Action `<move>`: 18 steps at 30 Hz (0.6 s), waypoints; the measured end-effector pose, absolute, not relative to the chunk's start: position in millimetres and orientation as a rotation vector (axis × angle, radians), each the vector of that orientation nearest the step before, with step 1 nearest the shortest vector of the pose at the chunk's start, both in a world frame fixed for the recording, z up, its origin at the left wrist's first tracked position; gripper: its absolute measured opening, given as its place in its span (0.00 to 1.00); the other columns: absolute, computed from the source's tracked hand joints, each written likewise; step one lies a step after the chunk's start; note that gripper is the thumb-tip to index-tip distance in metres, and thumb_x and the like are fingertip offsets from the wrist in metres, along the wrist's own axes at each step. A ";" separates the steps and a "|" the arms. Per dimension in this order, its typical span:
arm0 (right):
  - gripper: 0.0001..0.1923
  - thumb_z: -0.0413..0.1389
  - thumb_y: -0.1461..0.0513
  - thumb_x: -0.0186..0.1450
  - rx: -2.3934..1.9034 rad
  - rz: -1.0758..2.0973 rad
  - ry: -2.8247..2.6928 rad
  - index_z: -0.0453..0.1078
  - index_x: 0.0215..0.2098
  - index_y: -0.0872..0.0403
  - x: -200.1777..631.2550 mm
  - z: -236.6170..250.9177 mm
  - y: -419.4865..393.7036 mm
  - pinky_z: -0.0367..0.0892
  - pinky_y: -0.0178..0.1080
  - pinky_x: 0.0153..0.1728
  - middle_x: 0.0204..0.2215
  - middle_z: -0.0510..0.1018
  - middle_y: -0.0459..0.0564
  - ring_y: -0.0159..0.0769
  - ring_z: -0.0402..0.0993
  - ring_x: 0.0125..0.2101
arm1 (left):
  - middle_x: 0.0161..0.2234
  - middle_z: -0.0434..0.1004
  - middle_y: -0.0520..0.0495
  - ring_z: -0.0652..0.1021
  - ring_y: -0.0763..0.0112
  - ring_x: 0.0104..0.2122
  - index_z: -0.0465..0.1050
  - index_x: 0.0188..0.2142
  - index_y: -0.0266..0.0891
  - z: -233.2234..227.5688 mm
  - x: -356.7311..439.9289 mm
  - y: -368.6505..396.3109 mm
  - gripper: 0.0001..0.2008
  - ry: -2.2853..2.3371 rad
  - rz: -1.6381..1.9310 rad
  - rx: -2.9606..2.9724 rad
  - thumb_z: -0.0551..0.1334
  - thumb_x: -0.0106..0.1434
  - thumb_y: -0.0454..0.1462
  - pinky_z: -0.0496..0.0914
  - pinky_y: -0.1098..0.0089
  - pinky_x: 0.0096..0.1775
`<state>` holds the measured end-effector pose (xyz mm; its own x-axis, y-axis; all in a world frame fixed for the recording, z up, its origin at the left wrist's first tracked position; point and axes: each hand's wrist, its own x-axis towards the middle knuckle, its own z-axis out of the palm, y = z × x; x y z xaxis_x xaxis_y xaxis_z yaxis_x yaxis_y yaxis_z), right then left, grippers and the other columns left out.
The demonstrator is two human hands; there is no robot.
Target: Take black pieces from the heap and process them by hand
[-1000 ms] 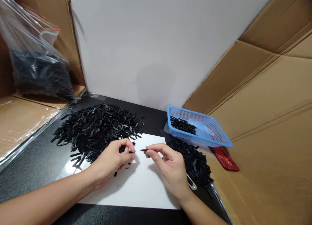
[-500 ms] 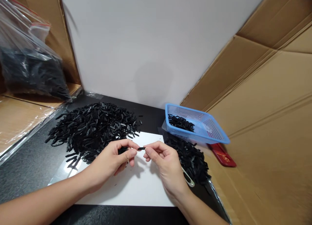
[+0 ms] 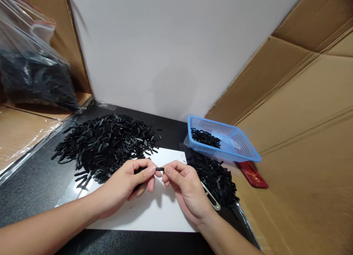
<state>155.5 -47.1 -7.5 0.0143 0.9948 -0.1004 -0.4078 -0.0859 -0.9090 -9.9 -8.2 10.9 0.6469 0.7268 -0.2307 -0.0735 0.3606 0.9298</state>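
Observation:
Between my two hands, above a white sheet [image 3: 143, 218], is a small elongated black piece [image 3: 160, 169]. My left hand [image 3: 138, 179] pinches its left end with thumb and forefinger. Its right end sits in the fingertips of my right hand [image 3: 183, 185]. A large heap of similar black pieces [image 3: 107, 141] lies behind and to the left, overlapping the sheet. Beside my right hand lies a smaller heap [image 3: 217, 181]. A pale tweezer-like tool [image 3: 213, 199] is partly hidden by that hand.
A blue perforated basket [image 3: 234, 157] holding some black pieces stands at the back right. Next to it lies a dark red object [image 3: 255, 176] with gold marks. A clear bag [image 3: 35, 78] of dark material stands at left on cardboard. A white wall [image 3: 154, 45] closes the back.
The fingers of my left hand have closed onto the left end of the black piece, which has turned slightly. My right hand keeps its pinch. The view has shifted slightly.

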 end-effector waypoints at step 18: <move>0.03 0.63 0.66 0.59 -1.114 0.790 -1.245 0.77 0.31 0.52 162.5 -13.1 -45.5 0.68 0.39 0.37 0.28 0.80 0.47 0.37 0.75 0.32 | 0.30 0.73 0.49 0.70 0.74 0.30 0.78 0.38 0.38 15.6 -10.9 -10.1 0.07 0.848 0.601 0.659 0.63 0.59 0.35 0.66 0.75 0.34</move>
<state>162.5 -45.5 -13.1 0.1894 0.9284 0.3198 0.1061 0.3045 -0.9466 -10.9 -10.1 15.6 0.5245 0.7065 -0.4751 -0.2149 0.6498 0.7291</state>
